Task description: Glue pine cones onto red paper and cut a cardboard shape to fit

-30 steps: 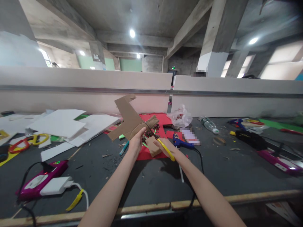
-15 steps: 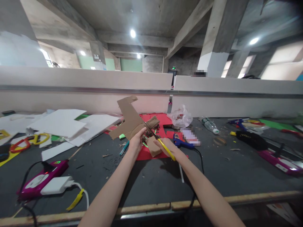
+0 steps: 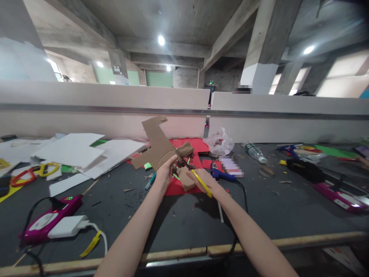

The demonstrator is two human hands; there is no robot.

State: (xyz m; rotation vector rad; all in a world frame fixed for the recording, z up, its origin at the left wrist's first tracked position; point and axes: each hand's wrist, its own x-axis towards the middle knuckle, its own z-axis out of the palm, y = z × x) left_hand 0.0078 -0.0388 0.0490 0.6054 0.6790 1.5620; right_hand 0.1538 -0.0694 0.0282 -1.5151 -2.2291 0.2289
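Note:
A brown, irregularly cut piece of cardboard [image 3: 157, 140] is gripped at its lower edge by my left hand [image 3: 166, 172], which is closed on it. My right hand [image 3: 208, 184] is wrapped around the yellow handles of a pair of scissors [image 3: 201, 182]. Their dark blades point up and left, lying at the cardboard's right-hand part. Just below the blades, next to my right fingers, is a smaller cardboard piece [image 3: 186, 179]. Red sheet material [image 3: 203, 144] and dark pine-cone-like scraps lie beneath; part of them is hidden by my hands.
A blue glue gun [image 3: 221, 174] with a black cord lies right of my hand. Behind it are a plastic bag [image 3: 220, 142] and a bottle [image 3: 255, 152]. White sheets [image 3: 72, 150], red-and-yellow scissors [image 3: 24, 177] and a purple power strip [image 3: 52, 221] are on the left. A low partition [image 3: 115, 96] runs behind.
The scissors and my right hand have shifted very slightly, with the blades looking a little more closed. My left hand and the cardboard stay almost in place.

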